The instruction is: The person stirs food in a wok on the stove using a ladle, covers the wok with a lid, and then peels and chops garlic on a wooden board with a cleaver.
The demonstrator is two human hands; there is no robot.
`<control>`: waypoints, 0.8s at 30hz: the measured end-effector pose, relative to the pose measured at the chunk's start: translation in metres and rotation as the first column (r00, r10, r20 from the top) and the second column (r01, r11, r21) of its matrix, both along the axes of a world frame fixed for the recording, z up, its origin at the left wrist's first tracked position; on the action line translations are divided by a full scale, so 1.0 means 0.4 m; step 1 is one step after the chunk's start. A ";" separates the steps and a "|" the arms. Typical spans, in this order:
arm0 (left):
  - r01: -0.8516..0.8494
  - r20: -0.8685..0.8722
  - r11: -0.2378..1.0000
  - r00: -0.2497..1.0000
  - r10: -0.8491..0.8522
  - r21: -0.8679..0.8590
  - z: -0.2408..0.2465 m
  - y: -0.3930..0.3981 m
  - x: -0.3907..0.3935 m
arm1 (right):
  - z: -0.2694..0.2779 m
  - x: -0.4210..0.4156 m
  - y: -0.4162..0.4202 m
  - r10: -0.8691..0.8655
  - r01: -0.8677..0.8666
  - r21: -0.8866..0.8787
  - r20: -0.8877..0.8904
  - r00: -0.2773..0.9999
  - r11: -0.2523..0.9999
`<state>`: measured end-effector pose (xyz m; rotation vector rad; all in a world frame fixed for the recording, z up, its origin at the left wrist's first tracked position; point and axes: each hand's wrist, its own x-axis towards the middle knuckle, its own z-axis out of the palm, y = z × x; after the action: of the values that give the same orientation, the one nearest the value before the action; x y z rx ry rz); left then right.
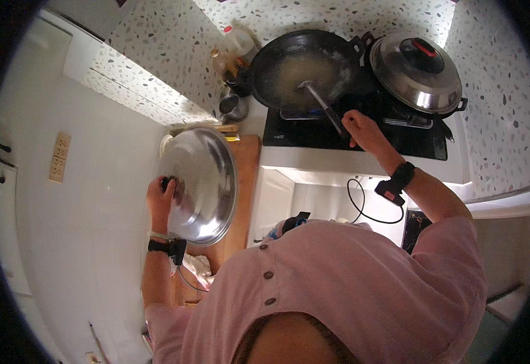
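A shiny metal pot lid (201,191) is held tilted over the wooden counter by my left hand (159,198), which grips its dark knob. My right hand (366,131) is shut around the dark handle of a metal cooking utensil (322,104). The utensil's head dips into a large black wok (265,63) on the left side of the stove. Pale, cloudy liquid (308,73) lies in the wok, and the utensil's exact head shape is hard to make out.
A second wok under a domed metal lid (410,82) sits on the right of the black cooktop (356,139). Bottles (238,42) and a metal cup (233,108) stand left of the wok. A cloth (198,266) lies on the wooden counter (244,182). A black cable (360,204) hangs near my right wrist.
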<state>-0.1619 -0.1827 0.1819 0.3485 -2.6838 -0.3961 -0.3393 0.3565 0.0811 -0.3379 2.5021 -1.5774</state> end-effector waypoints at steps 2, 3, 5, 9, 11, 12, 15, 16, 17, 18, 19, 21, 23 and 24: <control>0.030 0.013 0.997 0.999 -0.031 0.076 0.029 0.060 -0.069 | 0.000 0.005 0.008 0.013 -0.012 -0.032 0.018 1.000 0.999; 0.045 0.019 0.993 0.999 -0.047 0.113 0.043 0.089 -0.106 | -0.003 0.011 0.017 0.025 -0.025 -0.052 0.007 1.000 0.998; 0.117 -0.008 0.993 0.993 -0.117 0.004 0.057 0.137 -0.181 | -0.018 0.031 0.034 0.050 -0.051 -0.084 -0.011 0.999 0.995; 0.216 0.020 0.967 0.976 -0.215 -0.134 0.075 0.264 -0.357 | -0.129 0.094 0.111 -0.014 0.020 -0.120 0.055 0.998 0.993; 0.298 -0.038 0.925 0.948 -0.315 -0.235 0.077 0.310 -0.449 | -0.161 0.142 0.138 -0.040 0.049 -0.067 0.125 0.991 0.997; 0.343 -0.003 0.913 0.936 -0.352 -0.222 0.088 0.348 -0.501 | -0.191 0.169 0.160 -0.063 0.078 -0.095 0.152 0.986 0.992; 0.468 0.053 0.856 0.882 -0.468 -0.220 0.103 0.432 -0.648 | -0.283 0.264 0.209 -0.153 0.197 -0.151 0.259 0.954 0.969; 0.503 0.064 0.833 0.862 -0.503 -0.229 0.106 0.450 -0.691 | -0.300 0.297 0.213 -0.195 0.251 -0.150 0.311 0.930 0.956; 0.523 0.062 0.821 0.849 -0.524 -0.227 0.102 0.476 -0.741 | -0.331 0.328 0.226 -0.240 0.292 -0.121 0.325 0.915 0.949; 0.540 0.062 0.811 0.838 -0.542 -0.225 0.094 0.495 -0.786 | -0.331 0.358 0.233 -0.273 0.344 -0.158 0.353 0.895 0.925; 0.562 0.059 0.796 0.823 -0.565 -0.224 0.087 0.519 -0.831 | -0.361 0.385 0.240 -0.316 0.392 -0.150 0.371 0.873 0.908; 0.635 0.042 0.749 0.767 -0.640 -0.189 0.068 0.558 -0.914 | -0.401 0.441 0.246 -0.392 0.488 -0.189 0.388 0.834 0.852; 0.663 0.055 0.723 0.743 -0.667 -0.192 0.046 0.583 -0.978 | -0.379 0.483 0.242 -0.430 0.499 -0.110 0.372 0.823 0.860; 0.664 0.076 0.716 0.742 -0.666 -0.213 0.035 0.605 -1.010 | -0.381 0.505 0.237 -0.462 0.540 -0.093 0.411 0.786 0.837</control>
<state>-0.5660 0.0592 0.1958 -0.7251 -2.7259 -0.2718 -0.1372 0.4513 -0.0715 0.6228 2.2297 -1.8678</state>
